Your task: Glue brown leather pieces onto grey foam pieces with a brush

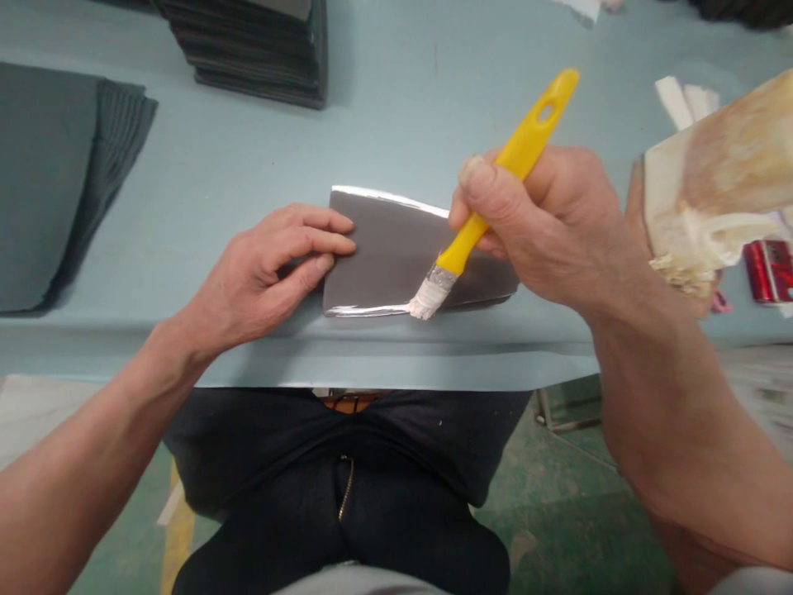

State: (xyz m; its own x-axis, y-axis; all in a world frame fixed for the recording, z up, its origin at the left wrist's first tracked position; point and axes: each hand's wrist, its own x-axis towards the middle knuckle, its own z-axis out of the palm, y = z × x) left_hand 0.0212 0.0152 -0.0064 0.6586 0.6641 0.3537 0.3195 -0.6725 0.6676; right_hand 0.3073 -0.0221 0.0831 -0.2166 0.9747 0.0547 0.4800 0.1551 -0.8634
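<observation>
A dark grey flat panel (384, 256) lies near the front edge of the table. White paste lines its far edge and the left part of its near edge. My right hand (545, 215) is closed around a paintbrush (471, 231) with a yellow handle. The brush's white-coated bristles touch the near edge of the panel, about midway along. My left hand (278, 264) rests at the panel's left end, its fingertips lying on the surface and the fingers stretched out. Part of the panel's right end is hidden behind my right hand.
A fanned stack of dark sheets (49, 182) lies at the left of the light blue table (396, 107). A taller dark stack (260, 49) stands at the back. On the right are a stained, paste-crusted container (731, 157) and a red can (768, 271).
</observation>
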